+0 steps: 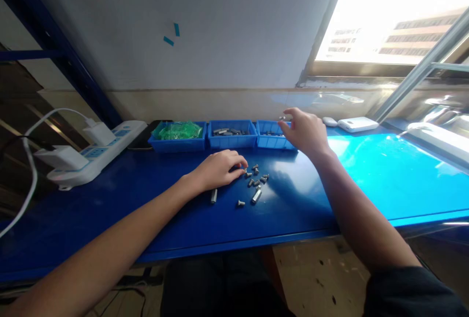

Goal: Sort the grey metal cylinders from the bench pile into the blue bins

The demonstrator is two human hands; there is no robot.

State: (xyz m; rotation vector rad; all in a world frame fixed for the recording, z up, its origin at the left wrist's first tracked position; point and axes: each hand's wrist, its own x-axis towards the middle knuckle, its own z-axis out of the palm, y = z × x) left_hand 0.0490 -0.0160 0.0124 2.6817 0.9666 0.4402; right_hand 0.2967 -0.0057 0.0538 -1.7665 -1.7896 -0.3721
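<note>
My left hand [220,169] rests on the blue table [146,200], its fingers curled and pinched at the edge of a scatter of several small metal screws [256,180]. Two longer metal pins [214,196] lie just in front of it. My right hand [306,133] hovers over the right blue bin [271,140], its fingertips pinched on a small metal part [282,118]. The middle blue bin [232,137] holds grey metal pieces. The left blue bin [178,138] holds green plastic bags.
A white power strip [97,153] with plugged chargers and a cable lies at the left. A dark phone [144,140] sits beside the left bin. White devices [357,124] lie near the window sill at the right. The table's front edge runs below my arms.
</note>
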